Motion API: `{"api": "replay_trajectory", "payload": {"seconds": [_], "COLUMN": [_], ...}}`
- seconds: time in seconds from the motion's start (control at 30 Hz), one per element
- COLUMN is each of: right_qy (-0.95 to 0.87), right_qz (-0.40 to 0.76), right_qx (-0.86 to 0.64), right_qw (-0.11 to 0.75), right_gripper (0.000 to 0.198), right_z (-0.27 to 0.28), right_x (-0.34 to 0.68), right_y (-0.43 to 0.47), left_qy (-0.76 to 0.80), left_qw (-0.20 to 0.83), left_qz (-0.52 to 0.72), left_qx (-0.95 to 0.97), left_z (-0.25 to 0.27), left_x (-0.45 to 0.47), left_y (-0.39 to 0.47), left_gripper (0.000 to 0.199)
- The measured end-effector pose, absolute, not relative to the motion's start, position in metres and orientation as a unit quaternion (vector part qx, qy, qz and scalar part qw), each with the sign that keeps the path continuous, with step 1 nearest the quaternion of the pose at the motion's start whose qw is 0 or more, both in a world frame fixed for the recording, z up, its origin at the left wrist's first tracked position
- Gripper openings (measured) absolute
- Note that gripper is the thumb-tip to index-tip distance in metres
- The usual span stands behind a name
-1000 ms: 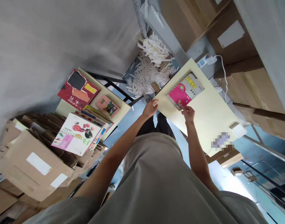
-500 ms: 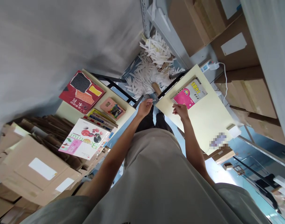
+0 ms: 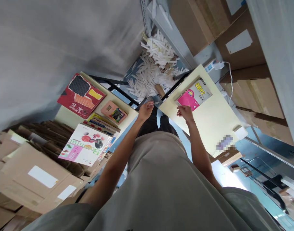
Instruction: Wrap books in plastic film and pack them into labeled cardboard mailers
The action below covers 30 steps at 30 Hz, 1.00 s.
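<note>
My left hand [image 3: 146, 110] hangs over the gap between two cream tabletops, above my shoes. Its fingers are closed together; a pale sliver seems to show at the fingertips, too small to name. My right hand [image 3: 185, 113] is over the near edge of the right tabletop [image 3: 209, 125], its fingers curled in. Whatever it may hold is hidden. Just beyond it lies a pink and grey book [image 3: 194, 94] with yellow lettering, apparently on top of another.
The left tabletop [image 3: 127, 120] carries a red book [image 3: 82, 96], a small pink book [image 3: 114, 112] and a stack topped by a white book [image 3: 86, 144]. Flattened cardboard [image 3: 38, 173] stands left. Paper strips [image 3: 149, 73] heap on the floor. Boxes [image 3: 260, 93] and a power strip [image 3: 210, 65] are at right.
My left hand has shifted slightly left and down. The right hand's curled fingers have loosened a little. The whole view has moved slightly; the books lie as before.
</note>
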State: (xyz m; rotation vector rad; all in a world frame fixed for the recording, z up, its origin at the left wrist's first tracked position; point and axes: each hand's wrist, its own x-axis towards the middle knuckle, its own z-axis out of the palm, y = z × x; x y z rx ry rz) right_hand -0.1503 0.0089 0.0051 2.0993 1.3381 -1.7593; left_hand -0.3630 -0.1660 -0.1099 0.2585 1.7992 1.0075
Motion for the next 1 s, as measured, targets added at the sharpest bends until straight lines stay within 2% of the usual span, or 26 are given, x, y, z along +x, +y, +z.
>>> {"api": "replay_trajectory", "payload": {"seconds": [0.37, 0.67, 1.0], "right_qy": [0.493, 0.513, 0.550], "right_qz": [-0.591, -0.603, -0.624], "right_qx": [0.635, 0.603, 0.546], "right_qw": [0.068, 0.096, 0.098], "right_gripper": [0.018, 0.030, 0.029], "right_z": [-0.017, -0.020, -0.012], "right_x": [-0.174, -0.224, -0.265], "right_y": [0.031, 0.046, 0.052], "left_qy": [0.789, 0.794, 0.797], "left_qw": [0.459, 0.432, 0.397], "left_qz": [0.407, 0.428, 0.454], "left_qx": [0.036, -0.008, -0.017], "left_z": [-0.104, -0.088, -0.053], "left_x": [-0.372, -0.391, -0.413], "left_y": [-0.159, -0.156, -0.143], "left_gripper": [0.011, 0.008, 0.013]}}
